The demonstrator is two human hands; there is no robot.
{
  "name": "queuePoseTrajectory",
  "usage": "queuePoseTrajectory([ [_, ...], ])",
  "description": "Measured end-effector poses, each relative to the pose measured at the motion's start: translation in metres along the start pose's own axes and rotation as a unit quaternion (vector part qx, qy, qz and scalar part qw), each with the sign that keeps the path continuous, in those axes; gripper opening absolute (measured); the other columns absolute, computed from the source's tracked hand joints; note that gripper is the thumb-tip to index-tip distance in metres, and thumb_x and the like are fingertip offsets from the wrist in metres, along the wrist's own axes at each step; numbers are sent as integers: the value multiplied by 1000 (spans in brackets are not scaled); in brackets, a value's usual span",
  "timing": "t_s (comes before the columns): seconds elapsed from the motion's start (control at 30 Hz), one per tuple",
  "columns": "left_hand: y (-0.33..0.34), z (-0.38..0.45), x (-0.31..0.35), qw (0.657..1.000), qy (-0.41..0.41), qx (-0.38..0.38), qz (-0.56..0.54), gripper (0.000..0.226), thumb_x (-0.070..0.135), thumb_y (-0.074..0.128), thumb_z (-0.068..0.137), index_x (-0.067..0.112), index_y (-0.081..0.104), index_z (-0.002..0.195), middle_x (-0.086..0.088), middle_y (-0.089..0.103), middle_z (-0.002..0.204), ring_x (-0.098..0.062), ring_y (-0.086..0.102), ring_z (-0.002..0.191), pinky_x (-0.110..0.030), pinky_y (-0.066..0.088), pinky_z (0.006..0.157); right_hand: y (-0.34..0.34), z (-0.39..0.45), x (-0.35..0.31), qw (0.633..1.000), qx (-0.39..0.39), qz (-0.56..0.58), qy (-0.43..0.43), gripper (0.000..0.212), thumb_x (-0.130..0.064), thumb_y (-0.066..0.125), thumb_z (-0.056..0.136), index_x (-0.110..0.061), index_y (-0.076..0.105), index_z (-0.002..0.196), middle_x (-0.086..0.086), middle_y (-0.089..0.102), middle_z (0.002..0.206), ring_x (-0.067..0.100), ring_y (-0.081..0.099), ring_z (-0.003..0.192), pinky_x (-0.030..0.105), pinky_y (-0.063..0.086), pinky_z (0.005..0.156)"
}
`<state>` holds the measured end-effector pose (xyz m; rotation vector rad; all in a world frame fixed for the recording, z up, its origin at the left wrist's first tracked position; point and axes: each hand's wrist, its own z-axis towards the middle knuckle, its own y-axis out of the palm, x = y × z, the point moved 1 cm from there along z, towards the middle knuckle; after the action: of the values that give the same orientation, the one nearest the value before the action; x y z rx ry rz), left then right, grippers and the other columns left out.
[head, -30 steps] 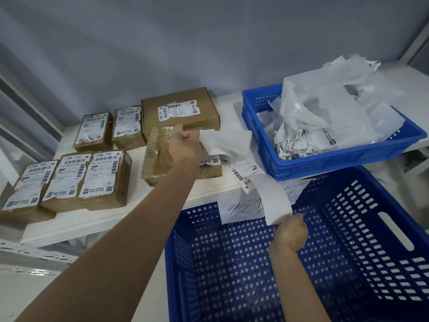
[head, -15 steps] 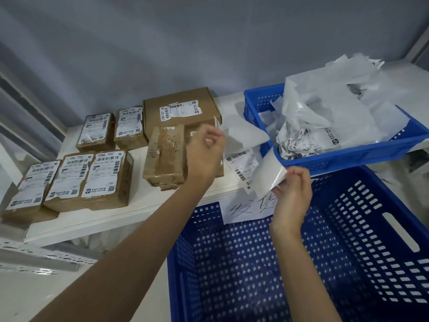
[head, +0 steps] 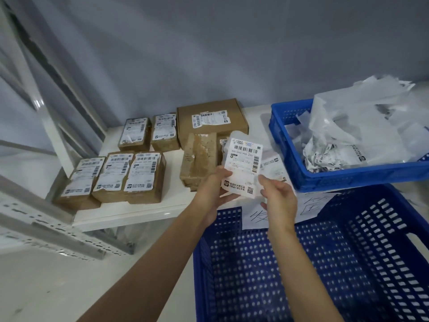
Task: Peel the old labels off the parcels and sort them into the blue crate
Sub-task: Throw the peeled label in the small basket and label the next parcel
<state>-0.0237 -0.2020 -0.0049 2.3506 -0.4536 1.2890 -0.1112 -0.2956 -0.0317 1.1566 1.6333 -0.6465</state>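
Brown labelled parcels (head: 130, 180) on white shelf (head: 130, 212), stripped parcel (head: 199, 159) mid-shelf, left hand (head: 214, 189) gripping peeled label (head: 243, 168), right hand (head: 277, 198) pinching its edge, big blue crate (head: 348, 263) below, smaller blue bin (head: 348, 177) of label scraps (head: 362, 126) far right.

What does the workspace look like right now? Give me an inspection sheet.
Surface: white shelf holding parcels and a small blue crate.
Job's things: six labelled parcels; one bare parcel; peeled label held up between both hands; large blue crate below the shelf, no parcels seen inside.
Clutter: label scraps heaped in the small crate; handwritten paper sign on the large crate.
Hands: left hand grips the label; right hand pinches its edge.
Cables: nothing seen.
Surroundings: grey wall, white rack frame.
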Motion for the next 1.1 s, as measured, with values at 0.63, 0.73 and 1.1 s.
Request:
queuePoseTrajectory([
  [0.63,-51,-11,32,993,63,98,-11,12,19,57,98,23,60,87,5,68,77,-6,61,64,-19,48,57,80,52,-53,979,-159,122,22,14,-20,41,96,-18,55,94,-4,59,122,29,61,108,38,51,82],
  [0.73,-57,-8,32,992,55,111,-18,7,21,56,98,21,60,93,3,67,81,-9,61,69,-17,49,55,81,85,-89,963,-167,207,43,14,-26,39,97,-21,50,90,-5,55,111,30,58,113,38,49,86],
  [1.1,-72,7,39,979,103,149,-96,12,19,59,95,26,63,86,1,69,88,-15,64,84,-32,54,77,122,118,-231,920,-358,122,-108,29,-43,44,90,-17,55,87,0,51,78,19,48,74,29,39,69],
])
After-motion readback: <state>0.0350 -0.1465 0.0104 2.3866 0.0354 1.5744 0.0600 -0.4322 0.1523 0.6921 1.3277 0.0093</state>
